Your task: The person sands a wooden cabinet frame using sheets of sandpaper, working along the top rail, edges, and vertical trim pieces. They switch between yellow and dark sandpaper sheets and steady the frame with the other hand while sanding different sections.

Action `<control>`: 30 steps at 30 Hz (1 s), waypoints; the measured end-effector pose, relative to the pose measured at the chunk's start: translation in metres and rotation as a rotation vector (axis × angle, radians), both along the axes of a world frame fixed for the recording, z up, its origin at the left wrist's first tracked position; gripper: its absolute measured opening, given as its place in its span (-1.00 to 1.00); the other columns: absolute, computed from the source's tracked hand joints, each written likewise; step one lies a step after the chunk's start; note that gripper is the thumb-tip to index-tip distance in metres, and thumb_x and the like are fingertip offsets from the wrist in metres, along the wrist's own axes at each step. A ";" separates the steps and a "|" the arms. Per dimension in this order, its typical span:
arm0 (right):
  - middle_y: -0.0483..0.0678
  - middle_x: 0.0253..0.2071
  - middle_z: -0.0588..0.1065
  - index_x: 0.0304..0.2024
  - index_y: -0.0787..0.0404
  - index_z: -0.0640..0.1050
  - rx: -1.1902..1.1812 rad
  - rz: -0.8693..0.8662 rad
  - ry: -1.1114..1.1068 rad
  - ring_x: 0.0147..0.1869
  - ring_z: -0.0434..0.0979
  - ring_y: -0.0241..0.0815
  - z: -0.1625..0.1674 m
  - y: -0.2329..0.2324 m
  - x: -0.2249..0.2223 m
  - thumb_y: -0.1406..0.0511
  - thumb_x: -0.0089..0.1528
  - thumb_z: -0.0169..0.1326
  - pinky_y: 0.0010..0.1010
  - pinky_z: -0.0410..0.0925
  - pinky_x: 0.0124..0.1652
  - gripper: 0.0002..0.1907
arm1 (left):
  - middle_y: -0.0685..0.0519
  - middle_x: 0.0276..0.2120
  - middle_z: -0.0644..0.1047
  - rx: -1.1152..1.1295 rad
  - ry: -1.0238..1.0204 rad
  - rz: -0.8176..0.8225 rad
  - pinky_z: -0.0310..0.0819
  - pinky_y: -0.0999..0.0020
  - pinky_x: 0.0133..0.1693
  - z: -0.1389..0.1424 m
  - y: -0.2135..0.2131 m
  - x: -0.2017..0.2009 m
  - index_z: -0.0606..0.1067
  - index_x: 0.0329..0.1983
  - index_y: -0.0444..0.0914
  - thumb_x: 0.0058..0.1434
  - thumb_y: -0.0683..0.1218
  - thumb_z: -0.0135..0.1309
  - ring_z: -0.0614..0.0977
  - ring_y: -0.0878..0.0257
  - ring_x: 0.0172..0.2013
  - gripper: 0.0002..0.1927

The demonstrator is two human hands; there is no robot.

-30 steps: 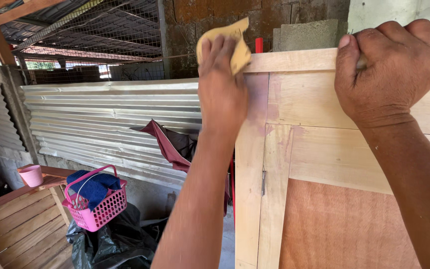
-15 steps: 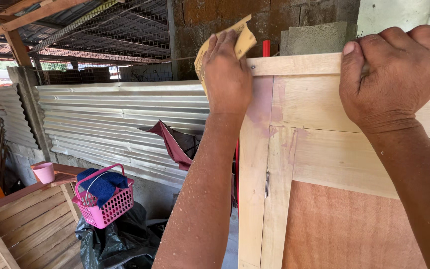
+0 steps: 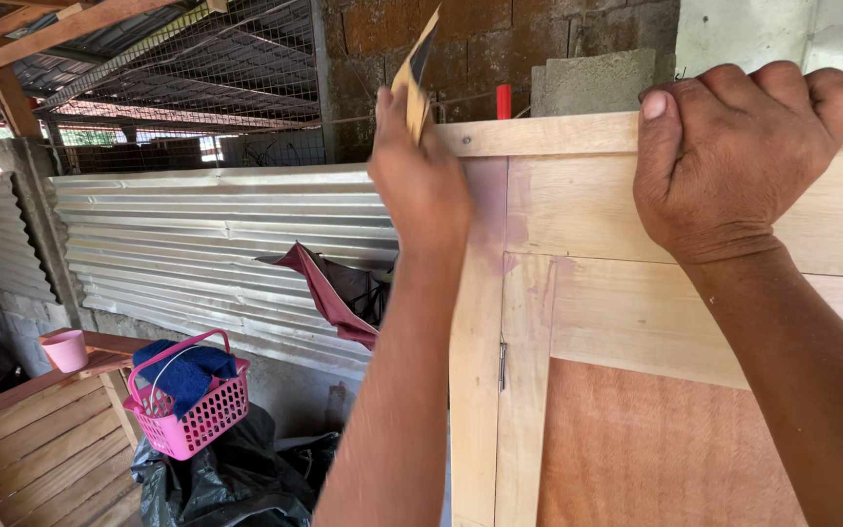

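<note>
Left hand (image 3: 420,181) pinched sandpaper (image 3: 414,73) at door frame (image 3: 578,210) corner | right hand (image 3: 734,156) clenched top rail | risk: sheet slipping, rounding edge.

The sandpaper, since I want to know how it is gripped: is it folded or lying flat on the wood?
Folded. The sandpaper stands edge-up, pinched in the left hand at the wooden frame's corner.

I get soft, even daylight from the open side beyond my left hand (image 3: 421,185); the corrugated metal fence (image 3: 217,254) behind it looks bright, nearly washed out. The sandpaper (image 3: 416,68) above that hand smears with motion blur. My right hand (image 3: 734,156) is sharp, throwing faint shadow on the wooden frame (image 3: 578,205).
</note>
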State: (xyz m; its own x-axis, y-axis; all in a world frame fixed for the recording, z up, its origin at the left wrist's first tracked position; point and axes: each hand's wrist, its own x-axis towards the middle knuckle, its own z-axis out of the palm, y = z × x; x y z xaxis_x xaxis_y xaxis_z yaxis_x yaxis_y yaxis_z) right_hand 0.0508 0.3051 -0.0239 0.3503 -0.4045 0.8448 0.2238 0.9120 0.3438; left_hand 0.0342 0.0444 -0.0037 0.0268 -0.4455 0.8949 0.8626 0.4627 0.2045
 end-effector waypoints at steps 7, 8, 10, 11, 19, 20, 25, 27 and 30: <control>-0.19 -0.13 0.51 0.02 0.12 0.52 -0.004 -0.003 0.008 -0.15 0.30 -0.27 0.000 0.000 -0.002 0.24 0.48 -0.16 -0.35 0.10 0.24 -0.77 | -0.19 0.20 0.47 0.156 0.108 -0.344 0.34 0.35 0.27 -0.067 0.020 -0.060 0.32 0.35 -0.44 0.51 -0.02 -0.05 0.48 0.14 0.22 -0.51; -0.19 -0.13 0.51 0.02 0.12 0.52 -0.005 -0.004 0.009 -0.15 0.31 -0.27 0.001 0.000 -0.002 0.24 0.48 -0.16 -0.35 0.11 0.24 -0.76 | -0.15 0.17 0.48 0.171 0.120 -0.378 0.34 0.39 0.25 -0.065 0.022 -0.061 0.29 0.37 -0.43 0.50 0.01 -0.03 0.49 0.19 0.18 -0.47; -0.18 -0.12 0.51 0.04 0.13 0.52 -0.007 -0.002 0.010 -0.14 0.31 -0.27 0.001 -0.001 -0.003 0.24 0.48 -0.17 -0.35 0.11 0.24 -0.75 | -0.12 0.08 0.50 0.238 0.115 -0.493 0.34 0.40 0.16 -0.056 0.021 -0.061 0.30 0.37 -0.44 0.47 0.06 0.01 0.48 0.23 0.07 -0.42; -0.18 -0.12 0.51 0.04 0.13 0.52 -0.005 -0.003 0.013 -0.14 0.31 -0.27 0.000 -0.001 -0.003 0.24 0.49 -0.17 -0.35 0.11 0.24 -0.75 | -0.12 0.01 0.51 0.289 0.096 -0.576 0.35 0.37 0.10 -0.049 0.018 -0.057 0.34 0.34 -0.45 0.45 0.08 0.03 0.46 0.22 -0.01 -0.40; -0.17 -0.10 0.51 0.09 0.14 0.51 -0.002 -0.009 0.016 -0.13 0.32 -0.27 0.000 -0.002 -0.003 0.23 0.50 -0.20 -0.34 0.11 0.24 -0.72 | -0.01 -0.16 0.50 0.432 0.021 -0.963 0.34 0.42 -0.11 -0.027 0.005 -0.030 0.49 0.09 -0.53 0.42 0.17 0.01 0.45 0.29 -0.17 -0.39; -0.16 -0.10 0.51 0.09 0.14 0.51 0.000 -0.009 0.016 -0.13 0.32 -0.27 0.000 -0.002 -0.003 0.23 0.50 -0.21 -0.34 0.11 0.24 -0.72 | 0.01 -0.30 0.44 0.510 -0.017 -0.850 0.25 0.38 -0.28 -0.029 0.010 -0.031 0.53 0.03 -0.53 0.46 0.18 -0.01 0.36 0.28 -0.30 -0.39; -0.15 -0.09 0.51 0.12 0.15 0.50 0.002 -0.011 0.020 -0.13 0.32 -0.26 0.001 -0.002 -0.003 0.22 0.51 -0.22 -0.33 0.11 0.24 -0.70 | 0.12 -0.39 0.44 0.441 0.136 -0.543 0.31 0.42 -0.39 -0.026 0.021 -0.030 0.47 0.04 -0.54 0.59 0.19 -0.09 0.35 0.38 -0.38 -0.39; -0.15 -0.08 0.51 0.13 0.15 0.50 0.003 -0.011 0.015 -0.13 0.32 -0.26 0.001 -0.002 -0.003 0.22 0.51 -0.23 -0.33 0.11 0.24 -0.69 | 0.10 -0.59 0.26 0.551 -0.210 -0.757 0.09 0.33 -0.60 -0.019 0.018 -0.024 0.43 -0.15 -0.63 0.52 0.14 -0.13 0.21 0.31 -0.60 -0.37; -0.15 -0.08 0.51 0.15 0.16 0.50 0.002 -0.013 0.018 -0.12 0.33 -0.26 0.001 -0.002 -0.003 0.22 0.52 -0.24 -0.33 0.11 0.25 -0.68 | -0.13 -0.42 0.32 0.564 -0.309 -0.835 0.15 0.13 -0.45 -0.009 0.015 -0.010 0.47 0.13 -0.63 0.59 0.08 -0.18 0.28 0.04 -0.46 -0.41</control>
State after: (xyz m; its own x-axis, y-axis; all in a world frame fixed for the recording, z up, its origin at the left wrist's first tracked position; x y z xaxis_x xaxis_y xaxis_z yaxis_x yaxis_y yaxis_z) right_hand 0.0483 0.3028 -0.0227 0.3597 -0.4113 0.8376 0.2419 0.9080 0.3420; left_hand 0.0241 0.0597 -0.0124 -0.6745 -0.5712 0.4677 0.7371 -0.4853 0.4703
